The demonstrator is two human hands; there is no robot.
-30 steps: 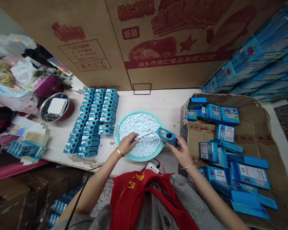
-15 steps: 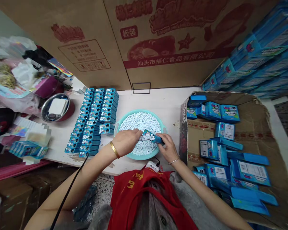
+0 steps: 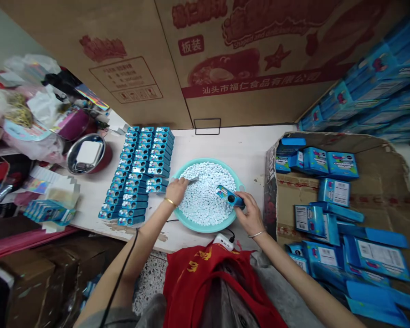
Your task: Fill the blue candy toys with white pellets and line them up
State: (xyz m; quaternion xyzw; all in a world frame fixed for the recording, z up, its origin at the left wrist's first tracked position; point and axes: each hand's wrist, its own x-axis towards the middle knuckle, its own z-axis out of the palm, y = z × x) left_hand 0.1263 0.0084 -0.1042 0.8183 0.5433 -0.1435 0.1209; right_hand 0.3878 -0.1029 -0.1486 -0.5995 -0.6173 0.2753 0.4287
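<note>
A turquoise basin (image 3: 239, 182) is filled with small pale-blue candies (image 3: 208, 200). At its left rim my left hand (image 3: 177, 189) is closed around a small metal scoop (image 3: 193, 180), whose grey end points into the candies; most of it is hidden by my fingers. My right hand (image 3: 250, 214) grips a small blue candy box (image 3: 229, 196) over the basin's right side. This box lies tilted with its dark round hole facing up. Left of the basin stand rows of similar blue boxes (image 3: 136, 175), holes visible.
A large carton (image 3: 389, 196) of larger blue boxes (image 3: 335, 191) stands on the right. Tall brown cartons (image 3: 123, 68) wall off the back, beside stacked blue boxes (image 3: 365, 91). A metal bowl (image 3: 89, 157) and bags sit left. A white power strip (image 3: 223, 241) lies at the table's front edge.
My left hand has moved left, away from the candy box to the basin's left rim. My right hand has brought the box slightly right, and candies no longer cover its hole.
</note>
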